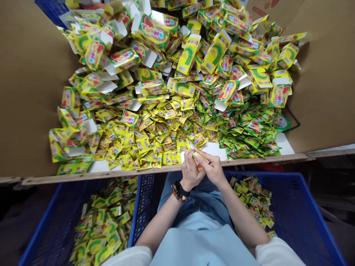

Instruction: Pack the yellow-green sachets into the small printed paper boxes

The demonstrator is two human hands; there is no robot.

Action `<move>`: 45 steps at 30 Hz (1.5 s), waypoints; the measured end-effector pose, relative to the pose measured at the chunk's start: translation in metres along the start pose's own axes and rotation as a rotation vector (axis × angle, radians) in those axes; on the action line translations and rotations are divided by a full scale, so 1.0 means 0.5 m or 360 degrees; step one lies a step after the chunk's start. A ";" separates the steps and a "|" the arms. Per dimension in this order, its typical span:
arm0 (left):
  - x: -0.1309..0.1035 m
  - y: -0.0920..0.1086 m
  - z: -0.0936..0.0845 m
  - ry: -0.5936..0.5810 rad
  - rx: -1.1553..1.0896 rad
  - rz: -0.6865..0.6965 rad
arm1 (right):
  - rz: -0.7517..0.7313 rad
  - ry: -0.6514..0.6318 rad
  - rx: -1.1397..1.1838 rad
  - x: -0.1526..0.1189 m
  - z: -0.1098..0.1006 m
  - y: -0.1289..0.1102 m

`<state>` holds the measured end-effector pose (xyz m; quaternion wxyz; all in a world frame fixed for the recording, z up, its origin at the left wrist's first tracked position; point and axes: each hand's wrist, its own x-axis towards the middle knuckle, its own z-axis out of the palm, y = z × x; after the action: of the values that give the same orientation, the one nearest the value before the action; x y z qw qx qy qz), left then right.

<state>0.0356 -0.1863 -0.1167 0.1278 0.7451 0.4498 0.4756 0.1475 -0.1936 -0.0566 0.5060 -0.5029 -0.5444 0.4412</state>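
Note:
Both my hands meet at the table's front edge around one small yellow candy box, partly hidden by my fingers. My left hand, with a beaded bracelet at its wrist, wraps the box from the left. From the right, my right hand closes on it, fingers along its upper side. Just beyond lie many small yellow sachets. Green sachets are heaped to the right. Behind them rises a pile of yellow Twins boxes, several with white end flaps open.
Cardboard walls enclose the heap on the left and right. A wooden strip runs along the table's front edge. Below it, a blue crate on the left and another blue crate on the right hold yellow boxes, with my lap between them.

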 end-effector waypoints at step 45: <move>-0.003 0.070 -0.128 -0.1250 -0.1923 -0.1335 | 0.0285 0.0485 -0.0380 -0.138 -0.110 -0.024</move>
<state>0.0017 -0.2226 -0.0629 0.8196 0.4306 0.2800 0.2536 0.1998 -0.2649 -0.0469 0.4779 -0.6666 -0.4633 0.3356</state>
